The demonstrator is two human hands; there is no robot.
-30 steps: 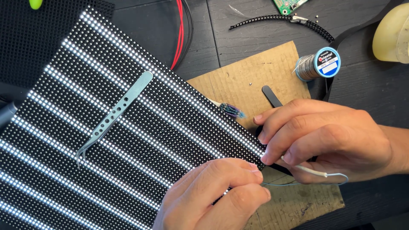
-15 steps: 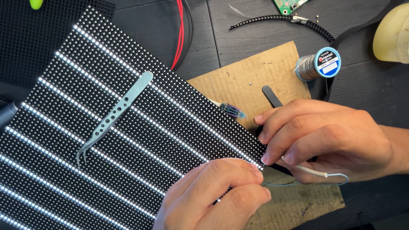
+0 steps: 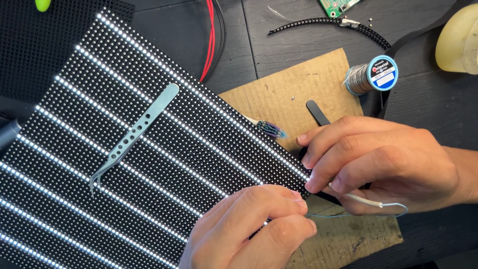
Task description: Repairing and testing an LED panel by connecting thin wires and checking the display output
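A black LED matrix panel (image 3: 149,164) lies slanted across the desk, with several rows lit white. Its right corner rests on a cardboard sheet (image 3: 294,94). My left hand (image 3: 249,229) comes in from the bottom, its fingers pinched together on the panel's lower right edge near that corner. My right hand (image 3: 383,164) reaches in from the right. Its fingertips pinch at the same corner, and a thin white wire (image 3: 368,201) comes out from under them and loops right. Metal tweezers (image 3: 134,137) lie loose on the panel.
On the cardboard lie a small brush with a bluish tip (image 3: 271,129) and a flat black stick (image 3: 317,112) running under my right hand. A solder spool (image 3: 373,75), black component tape (image 3: 318,22), red and black cables (image 3: 211,35), a green circuit board (image 3: 338,5) and a yellowish object (image 3: 458,40) lie further back.
The lit white rows on the panel have shifted position. Both hands stay pinched at the panel's corner with almost no movement.
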